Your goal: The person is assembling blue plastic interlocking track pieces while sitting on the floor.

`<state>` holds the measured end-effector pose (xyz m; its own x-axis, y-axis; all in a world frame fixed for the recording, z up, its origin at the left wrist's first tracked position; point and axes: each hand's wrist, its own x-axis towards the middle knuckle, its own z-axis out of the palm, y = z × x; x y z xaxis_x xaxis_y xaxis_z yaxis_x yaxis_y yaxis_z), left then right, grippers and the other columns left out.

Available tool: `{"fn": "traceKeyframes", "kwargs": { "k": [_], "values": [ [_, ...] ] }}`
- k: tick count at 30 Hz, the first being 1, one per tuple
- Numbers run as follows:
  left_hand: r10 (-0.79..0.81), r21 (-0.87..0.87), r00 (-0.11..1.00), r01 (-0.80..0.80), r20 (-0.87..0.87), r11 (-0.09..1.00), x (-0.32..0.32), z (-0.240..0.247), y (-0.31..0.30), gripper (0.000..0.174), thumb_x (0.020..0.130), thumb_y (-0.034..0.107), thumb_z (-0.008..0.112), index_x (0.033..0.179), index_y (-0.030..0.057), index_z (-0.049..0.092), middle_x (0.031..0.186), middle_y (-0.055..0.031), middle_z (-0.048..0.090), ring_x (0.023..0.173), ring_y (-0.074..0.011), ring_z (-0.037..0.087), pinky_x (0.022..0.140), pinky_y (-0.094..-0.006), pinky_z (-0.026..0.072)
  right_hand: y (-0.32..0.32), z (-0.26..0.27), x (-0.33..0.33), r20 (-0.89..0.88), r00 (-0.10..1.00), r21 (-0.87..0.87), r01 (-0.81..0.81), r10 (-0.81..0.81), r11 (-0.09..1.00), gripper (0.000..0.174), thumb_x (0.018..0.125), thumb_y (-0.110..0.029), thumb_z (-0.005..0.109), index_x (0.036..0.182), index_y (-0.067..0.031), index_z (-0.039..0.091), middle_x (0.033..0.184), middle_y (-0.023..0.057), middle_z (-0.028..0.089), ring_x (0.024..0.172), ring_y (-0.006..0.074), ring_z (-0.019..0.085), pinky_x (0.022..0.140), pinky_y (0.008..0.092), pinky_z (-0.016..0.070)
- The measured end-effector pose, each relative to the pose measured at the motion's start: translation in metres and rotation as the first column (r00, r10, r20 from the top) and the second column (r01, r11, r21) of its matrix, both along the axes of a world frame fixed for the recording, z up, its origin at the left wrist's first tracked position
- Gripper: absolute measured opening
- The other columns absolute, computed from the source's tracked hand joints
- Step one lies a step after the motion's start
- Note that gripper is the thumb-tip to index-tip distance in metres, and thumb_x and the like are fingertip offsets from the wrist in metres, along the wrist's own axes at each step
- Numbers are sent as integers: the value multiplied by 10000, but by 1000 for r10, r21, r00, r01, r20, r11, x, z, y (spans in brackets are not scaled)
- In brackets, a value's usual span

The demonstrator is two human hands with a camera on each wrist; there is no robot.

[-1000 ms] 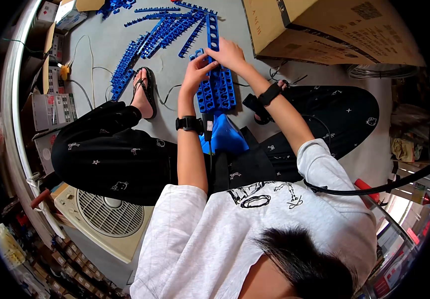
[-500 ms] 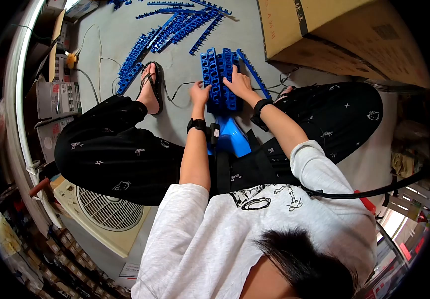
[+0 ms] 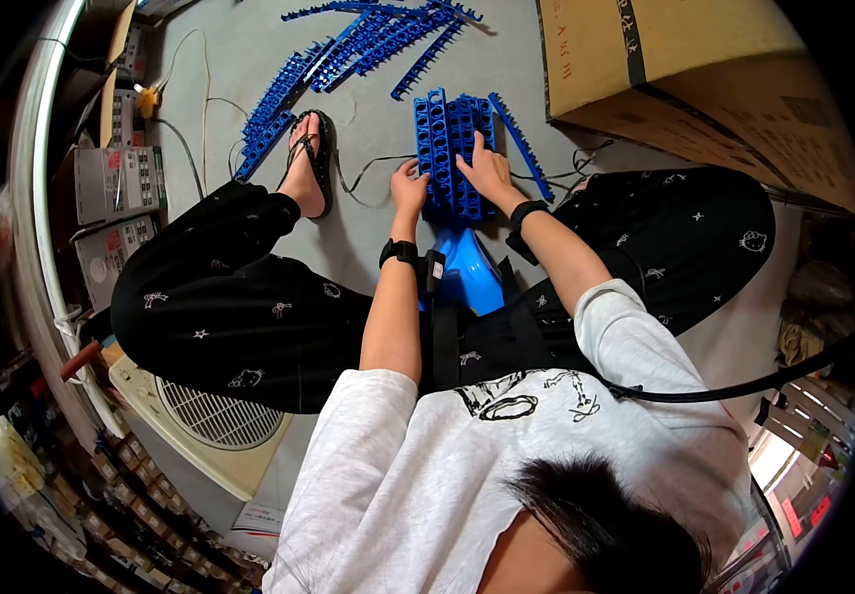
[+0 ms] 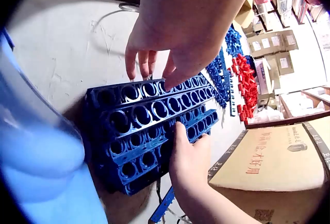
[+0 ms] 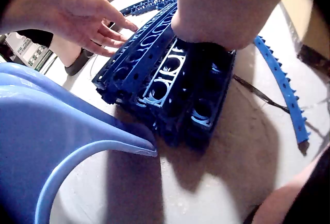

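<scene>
A stack of blue plastic strips with rows of round holes (image 3: 434,139) lies lengthwise on the floor between the person's legs. The left hand (image 3: 408,188) is at its left side, thumb and fingertips on the edge strip; in the left wrist view that hand (image 4: 172,33) arches over the strip edge. On the right part of the stack rests the right hand (image 3: 488,170), index finger extended along a strip; its fingertips are hidden in the right wrist view. A smooth blue plastic object (image 3: 469,272) sits at the near end of the stack (image 5: 165,79).
One loose blue strip (image 3: 521,147) lies right of the stack. More strips (image 3: 368,45) are spread beyond it. A large cardboard box (image 3: 685,89) stands at the right, a sandalled foot (image 3: 306,173) at the left, with cables on the floor. Red pieces (image 4: 245,85) lie farther off.
The long strip under the hands a second ago no longer stands out beyond the stack. Both hands have drawn back to the stack's sides, and a loose strip now shows at its right.
</scene>
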<state>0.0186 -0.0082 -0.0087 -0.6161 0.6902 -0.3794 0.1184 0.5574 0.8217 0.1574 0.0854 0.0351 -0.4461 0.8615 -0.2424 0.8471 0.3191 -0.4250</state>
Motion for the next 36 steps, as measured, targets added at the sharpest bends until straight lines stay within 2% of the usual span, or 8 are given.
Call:
{"fn": "traceKeyframes", "kwargs": {
  "k": [8, 13, 19, 23, 29, 32, 34, 36],
  "values": [
    [9, 0, 1000, -9, 12, 1000, 1, -1, -1, 417, 629, 80, 670, 1033, 58, 566, 919, -143, 604, 769, -227, 598, 667, -319, 465, -1, 1, -10, -10, 999, 26, 49, -48, 998, 589, 783, -343, 528, 1171, 51, 324, 610, 168, 589, 585, 320, 593, 550, 395, 471],
    [41, -25, 982, -37, 183, 999, 1, 9, 1, 395, 657, 31, 639, 1041, 61, 554, 906, -124, 616, 766, -196, 600, 661, -295, 462, -5, -5, -12, -36, 999, 83, 8, -5, 997, 603, 810, -359, 497, 1221, 31, 290, 579, 169, 571, 531, 326, 571, 496, 404, 456],
    [3, -14, 979, 0, 204, 1000, -1, 15, 0, 420, 674, 22, 626, 1080, 36, 522, 956, -152, 594, 803, -170, 569, 676, -275, 443, -6, -11, -12, -99, 995, 168, 4, 13, 986, 558, 840, -356, 452, 1239, -2, 288, 617, 187, 576, 545, 334, 570, 498, 413, 457],
    [-9, -16, 983, 12, 185, 1000, -2, 11, 0, 425, 673, 19, 625, 1085, 33, 519, 959, -161, 590, 824, -182, 568, 700, -279, 442, -5, -7, -11, -72, 996, 97, 51, -44, 994, 569, 837, -358, 457, 1246, -3, 283, 624, 186, 578, 555, 337, 570, 506, 418, 458],
    [10, -33, 975, -3, 220, 999, -1, 18, 1, 438, 672, 16, 624, 1096, 30, 513, 985, -177, 577, 857, -196, 562, 724, -283, 439, -6, -10, -9, -115, 990, 144, -59, 76, 988, 589, 834, -356, 463, 1261, -3, 265, 657, 198, 581, 583, 347, 573, 531, 423, 461],
    [15, -33, 972, -7, 236, 999, -2, 15, 1, 437, 677, 18, 622, 1099, 25, 509, 990, -178, 574, 857, -193, 560, 720, -284, 440, -5, -6, -8, -102, 992, 67, -65, 72, 996, 586, 833, -348, 467, 1261, -2, 264, 684, 206, 586, 608, 351, 577, 547, 429, 462],
    [47, -15, 980, -45, 195, 999, -2, 6, 1, 400, 658, 49, 638, 1048, 71, 553, 940, -134, 612, 797, -204, 604, 664, -302, 472, -6, -6, -9, -134, 990, 65, 46, -37, 997, 587, 830, -336, 474, 1262, -2, 260, 704, 208, 590, 622, 357, 578, 556, 437, 462],
    [40, -22, 973, -36, 229, 999, -2, 7, 1, 417, 672, 35, 628, 1077, 48, 528, 965, -157, 593, 823, -197, 581, 687, -291, 457, -7, -7, -10, -117, 993, 70, 14, -6, 997, 586, 829, -335, 474, 1260, 0, 262, 710, 208, 592, 626, 359, 578, 558, 438, 463]
  ]
}}
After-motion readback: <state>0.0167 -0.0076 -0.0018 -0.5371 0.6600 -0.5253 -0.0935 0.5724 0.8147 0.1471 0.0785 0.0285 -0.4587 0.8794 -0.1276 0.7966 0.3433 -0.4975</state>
